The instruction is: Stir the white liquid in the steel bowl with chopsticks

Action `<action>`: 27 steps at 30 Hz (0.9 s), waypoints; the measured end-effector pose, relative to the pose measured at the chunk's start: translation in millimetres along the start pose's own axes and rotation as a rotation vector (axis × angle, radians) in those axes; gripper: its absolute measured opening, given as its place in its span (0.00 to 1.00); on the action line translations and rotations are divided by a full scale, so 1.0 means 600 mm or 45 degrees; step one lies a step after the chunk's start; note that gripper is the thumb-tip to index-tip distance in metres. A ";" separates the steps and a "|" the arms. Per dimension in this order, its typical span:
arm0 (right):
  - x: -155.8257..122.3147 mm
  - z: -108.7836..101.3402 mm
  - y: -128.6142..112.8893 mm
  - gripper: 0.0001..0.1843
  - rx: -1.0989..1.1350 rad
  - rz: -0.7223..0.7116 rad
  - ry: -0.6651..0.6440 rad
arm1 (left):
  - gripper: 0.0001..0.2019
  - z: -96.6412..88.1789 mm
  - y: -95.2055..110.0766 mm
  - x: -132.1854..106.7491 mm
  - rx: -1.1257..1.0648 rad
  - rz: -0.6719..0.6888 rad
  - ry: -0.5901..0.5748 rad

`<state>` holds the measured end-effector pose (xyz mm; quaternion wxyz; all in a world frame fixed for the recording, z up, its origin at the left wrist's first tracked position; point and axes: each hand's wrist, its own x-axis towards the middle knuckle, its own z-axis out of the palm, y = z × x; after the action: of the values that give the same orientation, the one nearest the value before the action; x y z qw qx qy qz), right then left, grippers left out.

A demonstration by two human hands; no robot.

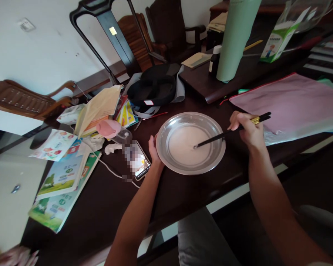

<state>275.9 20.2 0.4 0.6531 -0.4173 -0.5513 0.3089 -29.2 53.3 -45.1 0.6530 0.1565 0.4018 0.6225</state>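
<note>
A shallow metal bowl (166,127) stands on the dark wooden table (108,203) and holds a pale, milky liquid (184,146). My left hand (154,149) presses against the bowl's left rim, fingers curled along it. My right hand (246,129) is closed around a pair of black chopsticks (224,133) with gold bands near the top. Their tips dip into the liquid near the bowl's middle.
A phone (140,160) with a lit screen lies left of the bowl, a white cable beside it. Books (61,177) and papers clutter the left side. A black bag (154,88), a green flask (234,37) and a pink zip folder (291,101) sit behind.
</note>
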 end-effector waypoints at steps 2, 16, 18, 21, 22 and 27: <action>0.000 0.002 -0.005 0.25 -0.027 0.060 -0.188 | 0.15 0.001 0.001 0.000 -0.006 0.002 0.006; 0.000 0.004 -0.005 0.19 -0.112 0.052 -0.286 | 0.15 -0.002 -0.003 0.003 -0.038 -0.003 0.008; 0.001 0.003 -0.002 0.22 -0.076 0.004 -0.082 | 0.15 -0.004 -0.004 0.004 -0.036 0.001 -0.007; 0.001 0.001 0.000 0.26 0.054 -0.008 -0.045 | 0.15 -0.007 -0.004 0.006 -0.028 0.001 -0.019; 0.000 0.000 -0.001 0.25 0.059 0.013 -0.140 | 0.15 -0.008 -0.003 0.006 -0.025 0.000 -0.022; 0.000 0.001 -0.002 0.19 -0.098 0.018 -0.238 | 0.15 -0.006 -0.002 0.004 -0.026 0.002 -0.035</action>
<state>275.3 19.8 1.7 0.5801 -0.4154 -0.6182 0.3297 -31.0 54.4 -49.0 0.6596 0.1587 0.3864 0.6249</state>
